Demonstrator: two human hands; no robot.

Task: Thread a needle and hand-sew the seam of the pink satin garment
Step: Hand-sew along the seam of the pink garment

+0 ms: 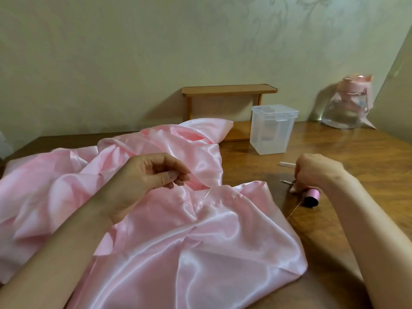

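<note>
Presently: wooden table (347,150) carries the pink satin garment (178,246), spread and rumpled across its left and centre, puckered seam line uppermost near the middle. Judged light, limp and very slippery; it will slide on the wood and on itself, so take hold at the folded seam edge just beside the stitching, not on the loose sheen. Hands well apart. Left hand (153,175) hovers over the seam, thumb and forefinger closed in a pinch; whether on thread or a fabric edge cannot be told. Right hand (314,172) is down on the table, right of the cloth, fingers curled round a small pointed tool (284,181), likely snips. Clear lidded box (273,130) behind, near a low wooden shelf (229,90). Pink thread spool (312,197) just beside the right hand, a strand trailing toward the cloth. Needle (208,192) at the seam, tilted, just off the left fingertips; fine and easily lost.
</note>
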